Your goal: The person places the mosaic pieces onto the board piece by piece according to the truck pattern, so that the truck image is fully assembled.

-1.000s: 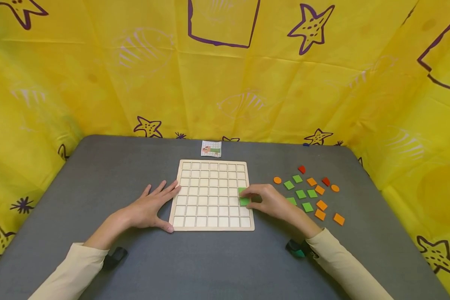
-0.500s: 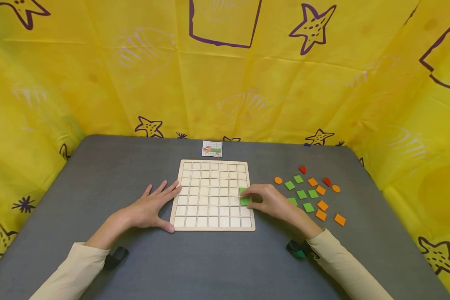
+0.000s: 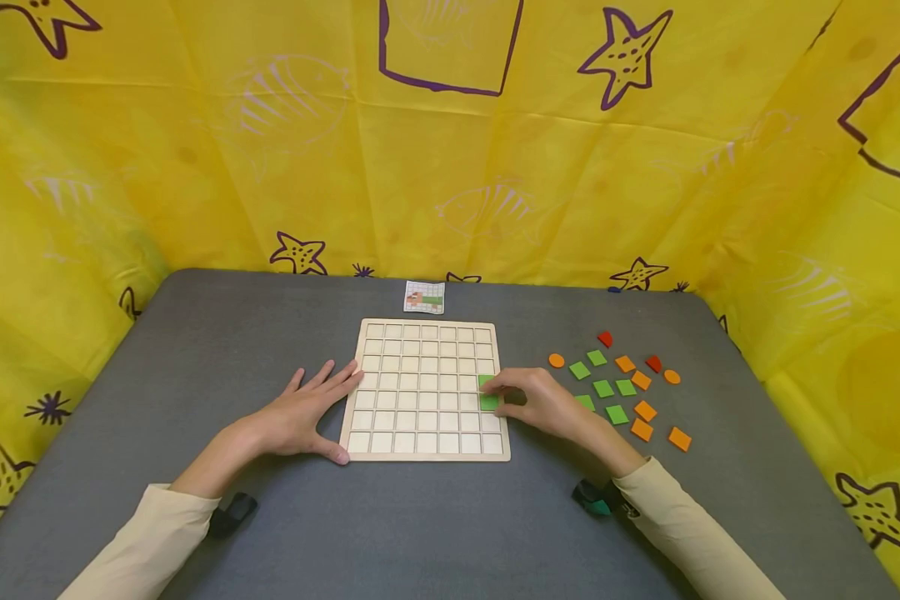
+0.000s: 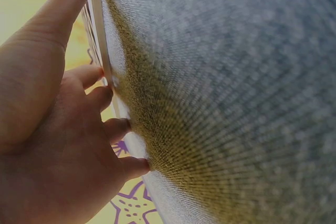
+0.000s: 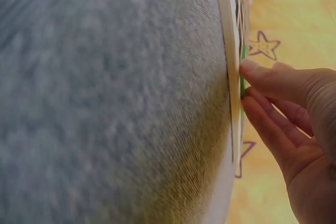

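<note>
A pale wooden grid board (image 3: 428, 390) lies flat on the grey table. Along its left edge rests my left hand (image 3: 292, 421), fingers spread, their tips on the rim and the thumb by the near left corner. In the left wrist view those fingers (image 4: 116, 129) stretch out to the board's side. At the right column, my right hand (image 3: 532, 400) pinches a green square tile (image 3: 488, 403) with thumb and fingers curled. Its green edge (image 5: 242, 86) shows between the fingertips, right at the board's surface, in the right wrist view. Another bit of green (image 3: 483, 380) shows just beyond, partly behind the fingers.
Right of the board lie several loose green squares (image 3: 603, 388), orange squares (image 3: 641, 429), orange round pieces (image 3: 556, 360) and red rounded pieces (image 3: 605, 339). A small printed pattern card (image 3: 423, 297) lies behind the board. A yellow cloth (image 3: 450, 150) hangs around the table.
</note>
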`<state>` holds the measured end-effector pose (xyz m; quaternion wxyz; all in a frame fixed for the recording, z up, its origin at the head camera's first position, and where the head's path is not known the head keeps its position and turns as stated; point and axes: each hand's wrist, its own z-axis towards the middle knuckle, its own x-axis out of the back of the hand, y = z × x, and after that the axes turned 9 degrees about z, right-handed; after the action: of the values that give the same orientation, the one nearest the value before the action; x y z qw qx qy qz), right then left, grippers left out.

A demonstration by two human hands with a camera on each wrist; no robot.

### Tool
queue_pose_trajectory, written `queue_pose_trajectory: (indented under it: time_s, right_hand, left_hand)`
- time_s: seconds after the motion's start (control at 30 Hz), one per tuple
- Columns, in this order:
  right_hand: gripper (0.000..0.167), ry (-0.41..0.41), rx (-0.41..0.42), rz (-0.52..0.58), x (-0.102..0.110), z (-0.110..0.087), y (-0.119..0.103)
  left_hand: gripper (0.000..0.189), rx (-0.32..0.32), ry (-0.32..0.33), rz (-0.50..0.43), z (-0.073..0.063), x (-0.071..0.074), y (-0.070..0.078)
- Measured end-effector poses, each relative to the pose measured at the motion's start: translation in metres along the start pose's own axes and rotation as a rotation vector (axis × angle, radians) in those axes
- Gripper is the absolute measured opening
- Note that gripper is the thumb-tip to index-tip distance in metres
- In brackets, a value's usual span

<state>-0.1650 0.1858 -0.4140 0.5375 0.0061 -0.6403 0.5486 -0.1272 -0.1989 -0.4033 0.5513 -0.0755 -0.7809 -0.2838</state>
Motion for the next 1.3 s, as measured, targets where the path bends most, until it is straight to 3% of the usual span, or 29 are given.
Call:
queue_pose_trajectory:
  time_s: [0.8, 1.3]
  right_hand:
    - [0.039, 0.098, -0.036, 0.019, 0.027, -0.034, 0.011]
    - [0.044, 0.159, -0.066, -0.091, 0.04, -0.06, 0.02]
  left_hand:
    - [0.118, -0.017, 0.002, -0.006, 0.0, -0.001, -0.002]
    - [0.117, -0.016, -0.003, -0.004, 0.0, 0.0, 0.0]
